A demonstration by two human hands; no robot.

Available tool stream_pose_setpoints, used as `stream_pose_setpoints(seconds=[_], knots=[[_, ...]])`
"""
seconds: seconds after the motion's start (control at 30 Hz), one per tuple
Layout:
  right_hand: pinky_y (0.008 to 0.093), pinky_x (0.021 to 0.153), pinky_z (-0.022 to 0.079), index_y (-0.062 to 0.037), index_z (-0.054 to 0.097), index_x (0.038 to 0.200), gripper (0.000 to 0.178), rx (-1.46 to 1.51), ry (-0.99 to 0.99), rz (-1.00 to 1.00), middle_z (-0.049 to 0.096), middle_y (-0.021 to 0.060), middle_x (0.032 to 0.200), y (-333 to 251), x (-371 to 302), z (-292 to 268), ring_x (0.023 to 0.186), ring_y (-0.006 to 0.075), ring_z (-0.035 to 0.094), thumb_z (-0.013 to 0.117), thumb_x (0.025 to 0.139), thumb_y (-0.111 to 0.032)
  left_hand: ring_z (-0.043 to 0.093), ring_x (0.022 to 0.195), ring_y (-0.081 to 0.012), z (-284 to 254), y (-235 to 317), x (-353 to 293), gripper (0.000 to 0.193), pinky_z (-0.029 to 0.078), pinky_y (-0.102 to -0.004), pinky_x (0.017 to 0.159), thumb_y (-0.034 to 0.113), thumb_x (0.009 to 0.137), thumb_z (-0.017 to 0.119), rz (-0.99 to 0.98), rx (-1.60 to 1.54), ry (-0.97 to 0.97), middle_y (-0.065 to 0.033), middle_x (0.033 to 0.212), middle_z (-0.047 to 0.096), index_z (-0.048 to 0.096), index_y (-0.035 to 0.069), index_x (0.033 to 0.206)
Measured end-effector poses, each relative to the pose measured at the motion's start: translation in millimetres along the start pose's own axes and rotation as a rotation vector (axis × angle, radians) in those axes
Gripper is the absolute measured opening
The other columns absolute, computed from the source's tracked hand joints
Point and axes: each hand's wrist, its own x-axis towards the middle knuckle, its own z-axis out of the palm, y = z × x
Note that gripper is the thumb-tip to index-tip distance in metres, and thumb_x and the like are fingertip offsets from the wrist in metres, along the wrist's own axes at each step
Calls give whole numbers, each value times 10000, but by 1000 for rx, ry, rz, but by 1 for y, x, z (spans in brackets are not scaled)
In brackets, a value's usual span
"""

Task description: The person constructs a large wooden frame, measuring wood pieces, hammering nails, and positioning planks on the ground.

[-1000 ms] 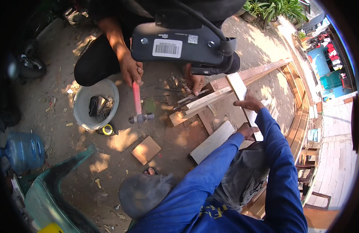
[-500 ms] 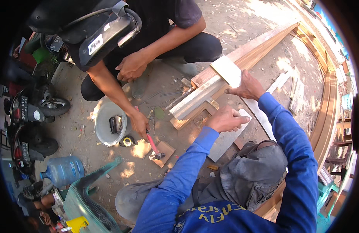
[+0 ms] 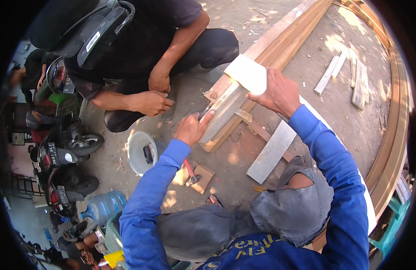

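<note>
My right hand point(image 3: 282, 93) grips a pale, flat piece of board point(image 3: 249, 74) with an angled end, thumb below and fingers along its edge. The board rests on top of a long wooden beam point(image 3: 230, 107) lying among stacked timbers. At the beam's near end, my left hand point(image 3: 192, 128) is closed around the wood with its thumb on top; its other fingertips are partly hidden. A red-handled hammer point(image 3: 188, 167) lies with its head on a small brown wooden block point(image 3: 206, 176), below my left hand.
A co-worker crouches opposite, hands point(image 3: 151, 102) near the knees. A whitish bucket point(image 3: 137, 168) with dark items stands left. Beside my knees lies a grey board point(image 3: 271, 150). Wood offcuts point(image 3: 360, 85) and long curved timbers point(image 3: 387, 148) are right; motorbikes point(image 3: 75, 148) and a water jug point(image 3: 102, 207) left.
My left hand has moved left onto the beam's end. The co-worker has let go of the hammer and drawn that hand back toward the knees. My right hand still holds the pale board.
</note>
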Motion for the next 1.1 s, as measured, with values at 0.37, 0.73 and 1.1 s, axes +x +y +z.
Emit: stream_pose_setpoints(seconds=[0.37,0.73,1.1], knots=[[451,771,569,60,539,1229,891,6,14,15,662,202,1080,-3,0,3,995,344,690,782,719,-629,683,872,-485,11,-8,1,782,527,-545,786,685,945,496,131,133,232,-324,851,686,725,-60,882],[432,783,574,63,561,1212,831,-5,-14,57,664,202,1080,-7,0,-4,987,338,693,766,731,-584,677,876,-501,8,-3,-2,795,531,-542,802,694,943,491,134,144,239,-330,866,686,732,-61,881],[446,732,587,69,575,1175,797,28,-10,42,669,218,1057,-3,-1,-2,928,357,712,722,724,-572,701,896,-439,-1,-5,5,851,511,-526,842,760,922,460,80,44,122,-307,886,706,752,-36,995]])
